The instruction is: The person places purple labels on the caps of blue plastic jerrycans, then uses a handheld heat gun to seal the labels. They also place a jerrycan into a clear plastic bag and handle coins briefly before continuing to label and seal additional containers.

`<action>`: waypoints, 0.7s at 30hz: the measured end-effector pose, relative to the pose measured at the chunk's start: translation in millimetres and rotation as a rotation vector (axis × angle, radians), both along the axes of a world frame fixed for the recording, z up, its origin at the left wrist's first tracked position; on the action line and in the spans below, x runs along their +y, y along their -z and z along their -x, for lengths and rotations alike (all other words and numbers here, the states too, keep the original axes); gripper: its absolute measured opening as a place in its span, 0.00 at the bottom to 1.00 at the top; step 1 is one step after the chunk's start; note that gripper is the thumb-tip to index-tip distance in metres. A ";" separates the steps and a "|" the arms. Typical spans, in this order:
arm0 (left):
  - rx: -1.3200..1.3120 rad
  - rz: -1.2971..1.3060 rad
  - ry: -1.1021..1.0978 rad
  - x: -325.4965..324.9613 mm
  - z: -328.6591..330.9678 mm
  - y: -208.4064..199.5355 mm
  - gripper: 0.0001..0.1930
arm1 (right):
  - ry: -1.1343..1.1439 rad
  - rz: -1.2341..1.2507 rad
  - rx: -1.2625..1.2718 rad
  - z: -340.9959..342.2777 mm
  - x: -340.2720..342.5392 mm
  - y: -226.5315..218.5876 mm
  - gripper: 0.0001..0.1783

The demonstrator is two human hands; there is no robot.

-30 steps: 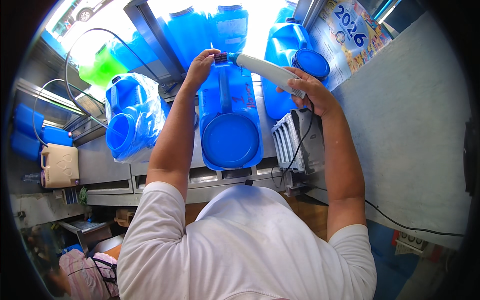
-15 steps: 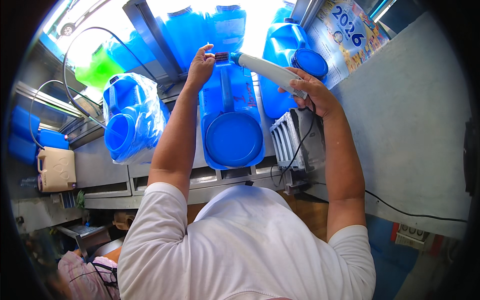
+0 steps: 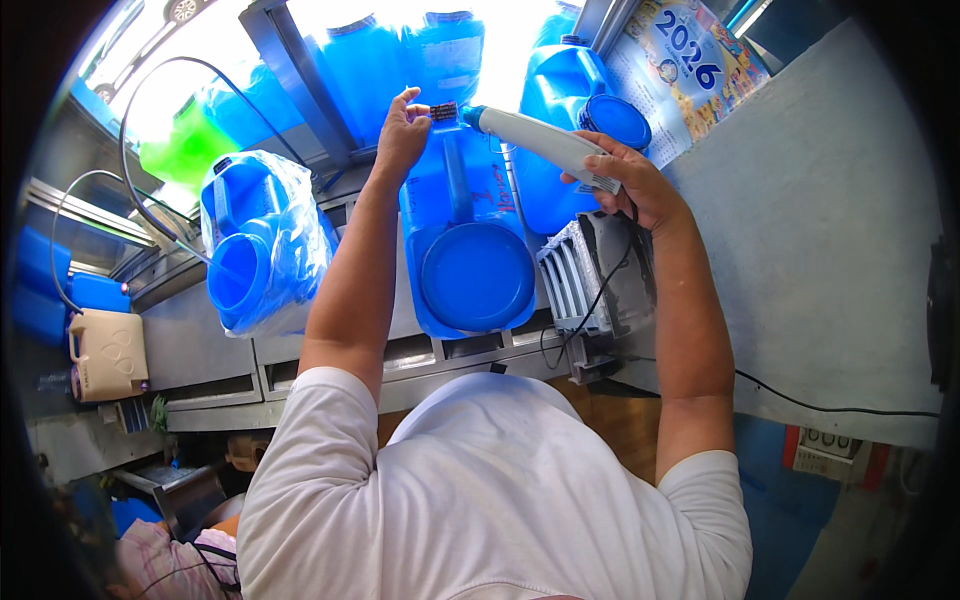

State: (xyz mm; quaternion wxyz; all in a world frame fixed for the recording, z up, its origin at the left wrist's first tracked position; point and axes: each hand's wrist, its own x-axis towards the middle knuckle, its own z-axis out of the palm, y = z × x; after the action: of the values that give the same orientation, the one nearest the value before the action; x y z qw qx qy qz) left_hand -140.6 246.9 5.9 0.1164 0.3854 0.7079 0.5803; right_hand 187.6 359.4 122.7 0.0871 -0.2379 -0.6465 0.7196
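Observation:
A blue water jug (image 3: 410, 290) stands in front of me, with its handle and large round blue lid (image 3: 478, 277) facing me. On its far end is a small dark ribbed cap (image 3: 443, 112). My left hand (image 3: 402, 132) is at the left side of this cap, thumb and a finger closed on its edge, the index finger raised. My right hand (image 3: 630, 178) is wrapped round a white corded hand tool (image 3: 540, 143), shaped like a hair dryer. The tool's blue tip (image 3: 471, 116) points at the cap from the right, close to it.
A plastic-wrapped blue jug (image 3: 240, 205) on the left has a hose (image 3: 130, 150) running into its mouth. Another blue jug (image 3: 560, 95) stands behind right, near a grey metal box (image 3: 590, 280). Further left are a beige jerrycan (image 3: 112, 350) and a person's pink sleeve (image 3: 160, 555).
My view has shifted slightly. Both hands keep nearly the same pose, with the tool's tip still close to the cap.

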 end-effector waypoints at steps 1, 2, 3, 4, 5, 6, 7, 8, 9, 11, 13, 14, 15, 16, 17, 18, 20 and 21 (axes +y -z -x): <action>-0.014 -0.002 -0.010 0.1 -1.9 -1.1 0.31 | -0.004 -0.001 -0.004 0.7 -0.4 -2.5 0.36; -0.027 -0.014 0.022 -1.8 -1.7 -2.9 0.31 | -0.009 -0.001 -0.007 1.0 -1.1 -5.0 0.35; -0.082 0.020 0.057 -3.0 -1.8 -4.3 0.31 | -0.009 -0.015 -0.018 1.9 -1.8 -7.5 0.35; -0.130 0.018 0.084 -3.7 -2.7 -4.9 0.31 | -0.010 -0.028 -0.029 2.9 -2.4 -10.3 0.35; -0.124 0.058 0.069 -4.0 -2.9 -5.3 0.31 | -0.019 -0.041 -0.025 4.1 -3.1 -13.0 0.35; -0.111 0.061 0.046 -3.9 -3.0 -4.9 0.31 | -0.012 -0.054 -0.027 6.4 -4.1 -15.4 0.36; -0.096 0.052 0.028 -3.2 -2.9 -4.0 0.31 | -0.012 -0.068 -0.016 8.8 -5.1 -18.0 0.37; -0.072 0.045 0.027 -2.2 -2.4 -2.7 0.31 | 0.003 -0.086 -0.012 11.5 -6.0 -20.6 0.37; -0.044 0.026 0.029 -1.0 -1.8 -1.0 0.32 | 0.007 -0.105 -0.017 14.4 -7.0 -23.3 0.37; -0.024 -0.010 0.040 1.8 -0.6 2.4 0.31 | 0.045 -0.148 -0.047 19.7 -9.3 -29.0 0.36; -0.065 -0.029 0.058 2.8 1.0 3.8 0.31 | 0.044 -0.208 -0.108 21.6 -9.9 -37.1 0.36; -0.060 -0.027 0.064 2.5 1.4 4.1 0.31 | 0.045 -0.241 -0.123 22.6 -10.5 -40.4 0.37; -0.086 -0.007 0.068 1.8 1.6 3.7 0.31 | 0.038 -0.251 -0.150 22.8 -10.7 -43.9 0.37; -0.119 0.004 0.071 0.8 1.3 2.9 0.31 | 0.033 -0.265 -0.162 22.5 -10.8 -47.1 0.37; -0.111 0.023 0.075 -0.6 0.8 1.6 0.31 | 0.018 -0.279 -0.159 22.1 -10.9 -49.6 0.37; -0.110 0.035 0.076 -2.0 0.1 0.0 0.30 | 0.027 -0.278 -0.173 21.5 -10.9 -51.9 0.37; -0.079 0.034 0.057 -4.8 -1.7 -4.0 0.30 | 0.019 -0.273 -0.173 21.3 -11.2 -54.2 0.37; -0.050 0.022 0.038 -5.6 -3.0 -5.8 0.29 | 0.024 -0.277 -0.175 21.7 -11.7 -54.4 0.37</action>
State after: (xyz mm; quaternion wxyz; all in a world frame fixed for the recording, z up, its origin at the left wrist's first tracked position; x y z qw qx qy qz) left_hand -137.6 241.3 11.8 0.1493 0.3830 0.7036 0.5795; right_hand 165.9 347.7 177.1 0.0708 -0.2930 -0.7418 0.5991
